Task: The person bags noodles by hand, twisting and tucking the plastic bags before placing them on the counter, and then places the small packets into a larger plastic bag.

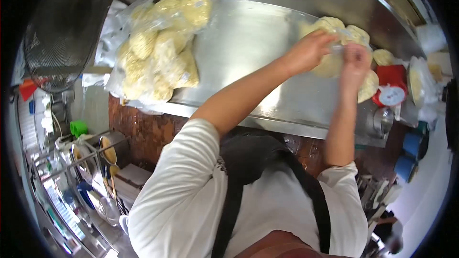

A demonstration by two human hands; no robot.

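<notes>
My left hand [311, 51] reaches over the right end of the steel table with its fingers pinched together. Close by, my right hand [355, 62] is curled and a little blurred. Both appear closed on the clear plastic bag [337, 48] between them, though my fingers hide much of it. Pale yellow noodle bundles [330, 23] lie under and around my hands, and one more bundle [367, 88] sits just right of my right wrist. Whether these bundles are inside the bag is hard to make out.
Bagged noodles [158, 52] are heaped on the left of the steel table [234, 43]. A red scale [392, 83] with a round dial stands at the right, beside a glass-like container [383, 118]. Lower left, a metal rack [71, 162] holds pots and utensils.
</notes>
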